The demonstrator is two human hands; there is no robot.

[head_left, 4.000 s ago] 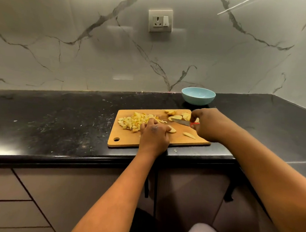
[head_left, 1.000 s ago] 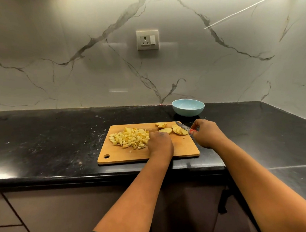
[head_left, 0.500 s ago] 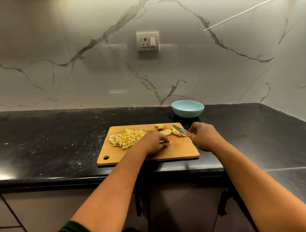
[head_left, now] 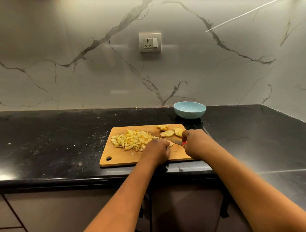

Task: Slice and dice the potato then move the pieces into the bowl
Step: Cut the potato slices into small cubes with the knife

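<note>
— Black stone countertop under a marble backsplash, wooden cutting board at its front edge. What has changed in the last half second?

— The left hand has drawn back from its reach and now curls its fingers over a potato slice at mid-board. The right hand, clenched round the red-handled knife, has brought the blade down beside that slice.

— And the rest?

— Diced potato is heaped left of the hands, uncut potato slices lie at the far edge, and the light blue bowl sits behind the board.
</note>
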